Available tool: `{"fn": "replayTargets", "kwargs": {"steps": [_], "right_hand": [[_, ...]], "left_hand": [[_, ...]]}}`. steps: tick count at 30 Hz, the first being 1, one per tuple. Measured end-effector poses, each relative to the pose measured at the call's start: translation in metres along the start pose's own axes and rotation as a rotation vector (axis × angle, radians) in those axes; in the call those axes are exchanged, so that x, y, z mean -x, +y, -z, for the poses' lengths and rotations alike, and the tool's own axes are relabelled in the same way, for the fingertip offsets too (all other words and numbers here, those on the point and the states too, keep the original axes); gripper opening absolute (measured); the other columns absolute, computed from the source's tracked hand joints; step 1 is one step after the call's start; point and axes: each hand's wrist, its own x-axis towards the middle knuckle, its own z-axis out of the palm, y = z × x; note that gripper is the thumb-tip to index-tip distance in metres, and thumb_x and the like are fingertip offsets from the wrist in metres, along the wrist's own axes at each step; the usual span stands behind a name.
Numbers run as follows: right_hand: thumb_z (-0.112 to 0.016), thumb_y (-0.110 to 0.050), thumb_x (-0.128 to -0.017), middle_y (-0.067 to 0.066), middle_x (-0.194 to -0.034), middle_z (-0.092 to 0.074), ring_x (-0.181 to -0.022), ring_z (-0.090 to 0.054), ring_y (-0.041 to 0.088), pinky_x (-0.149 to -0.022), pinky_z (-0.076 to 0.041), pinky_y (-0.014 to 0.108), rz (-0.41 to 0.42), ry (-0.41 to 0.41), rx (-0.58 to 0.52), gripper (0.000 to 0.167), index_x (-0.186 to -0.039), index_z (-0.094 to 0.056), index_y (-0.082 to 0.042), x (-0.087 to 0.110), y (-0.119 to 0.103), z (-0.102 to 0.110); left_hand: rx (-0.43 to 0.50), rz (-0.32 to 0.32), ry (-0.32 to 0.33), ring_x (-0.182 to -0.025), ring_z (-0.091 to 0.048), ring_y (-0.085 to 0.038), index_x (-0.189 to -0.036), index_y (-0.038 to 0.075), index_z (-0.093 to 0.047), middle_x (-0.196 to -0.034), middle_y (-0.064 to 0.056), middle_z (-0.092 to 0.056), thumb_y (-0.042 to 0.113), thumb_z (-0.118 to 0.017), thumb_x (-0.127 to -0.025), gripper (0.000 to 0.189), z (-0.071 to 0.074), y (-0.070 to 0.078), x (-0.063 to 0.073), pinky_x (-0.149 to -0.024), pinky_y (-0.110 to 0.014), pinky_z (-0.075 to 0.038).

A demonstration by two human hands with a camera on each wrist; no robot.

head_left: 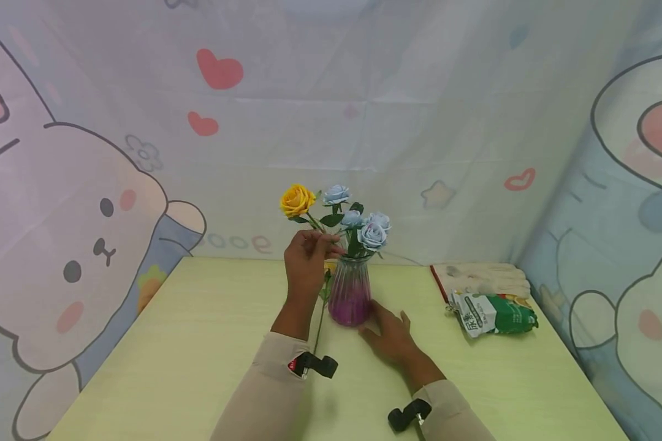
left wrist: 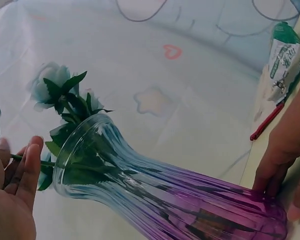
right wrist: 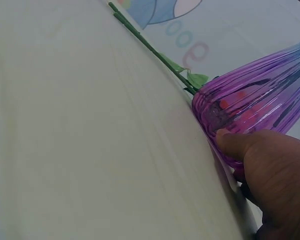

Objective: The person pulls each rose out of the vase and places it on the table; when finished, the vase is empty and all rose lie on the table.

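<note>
in the head view, your left hand (head_left: 307, 263) pinched the yellow rose (head_left: 297, 200) by its stem at the mouth of the vase (head_left: 350, 300), the bloom above your fingertips. blue roses (head_left: 372, 236) crowded the mouth just right of those fingers. your right hand (head_left: 391, 335) held the vase's base between thumb and fingers. a lying flower (head_left: 326, 292) was left of them, beside the vase; well right of them lay a pale glove (head_left: 477, 277) and a green-and-white packet (head_left: 493, 313), its characters too small to read. on the backdrop (head_left: 364, 135), left of your left fingers, "oo" was readable.

in the left wrist view, your left fingers closed on the stem near the rim.

in the right wrist view, your thumb pressed the base; other fingers were mostly hidden.
</note>
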Motion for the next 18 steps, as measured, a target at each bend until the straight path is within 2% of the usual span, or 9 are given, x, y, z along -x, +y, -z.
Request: {"fn": "replayTargets", "kwargs": {"steps": [3,8,10,13,16,18], "right_hand": [[-0.068,-0.034,-0.107,0.016,-0.17,-0.049,-0.159,-0.047,0.039,-0.128,-0.008,0.08,-0.006,-0.002,0.003,0.074,-0.169,-0.04,-0.005,-0.0003,-0.0011,0.0008],[-0.069,-0.034,-0.106,0.018,-0.168,-0.051,-0.157,-0.049,0.041,-0.127,-0.01,0.081,-0.002,0.01,0.007,0.073,-0.167,-0.041,-0.004,0.0018,-0.0051,0.0025],[-0.069,-0.034,-0.106,0.018,-0.168,-0.051,-0.157,-0.049,0.041,-0.127,-0.01,0.081,-0.002,0.01,0.005,0.073,-0.167,-0.041,-0.004,0.0023,-0.0055,0.0024],[-0.069,-0.035,-0.107,0.018,-0.168,-0.051,-0.157,-0.048,0.041,-0.127,-0.01,0.081,-0.003,0.01,0.003,0.074,-0.168,-0.041,-0.004,0.0025,-0.0058,0.0021],[-0.069,-0.034,-0.107,0.018,-0.169,-0.051,-0.158,-0.048,0.041,-0.127,-0.009,0.081,-0.005,0.008,0.006,0.074,-0.168,-0.041,-0.004,0.0022,-0.0065,0.0022],[-0.069,-0.034,-0.107,0.017,-0.169,-0.05,-0.158,-0.047,0.04,-0.128,-0.009,0.08,-0.007,0.003,0.012,0.074,-0.168,-0.04,-0.005,0.002,-0.0064,0.002]], "left_hand": [[0.024,0.05,0.015,-0.081,-0.08,-0.013,-0.109,-0.002,-0.066,-0.114,-0.037,-0.075,0.0,-0.071,-0.105,0.007,0.0044,-0.0008,-0.0001,-0.077,-0.024,-0.065],[-0.027,0.121,0.101,-0.093,-0.075,-0.01,-0.108,-0.009,-0.079,-0.115,-0.021,-0.082,-0.002,-0.073,-0.103,0.011,0.0058,0.0035,0.0005,-0.075,-0.024,-0.056],[-0.027,0.12,0.111,-0.1,-0.074,-0.008,-0.111,-0.012,-0.079,-0.115,-0.016,-0.083,-0.002,-0.071,-0.103,0.015,0.0061,0.0033,0.0007,-0.079,-0.024,-0.058],[0.015,0.105,0.1,-0.107,-0.078,-0.012,-0.114,-0.015,-0.077,-0.119,-0.023,-0.08,-0.001,-0.069,-0.106,0.019,0.0071,0.0009,0.0002,-0.081,-0.023,-0.061],[0.076,0.094,0.097,-0.108,-0.079,-0.023,-0.116,-0.012,-0.079,-0.12,-0.028,-0.077,0.001,-0.066,-0.108,0.019,0.0082,-0.0017,-0.001,-0.076,-0.024,-0.062],[0.095,0.096,0.109,-0.109,-0.079,-0.026,-0.117,-0.008,-0.08,-0.116,-0.021,-0.079,0.002,-0.065,-0.109,0.02,0.0088,-0.0035,-0.0017,-0.073,-0.023,-0.061]]}}
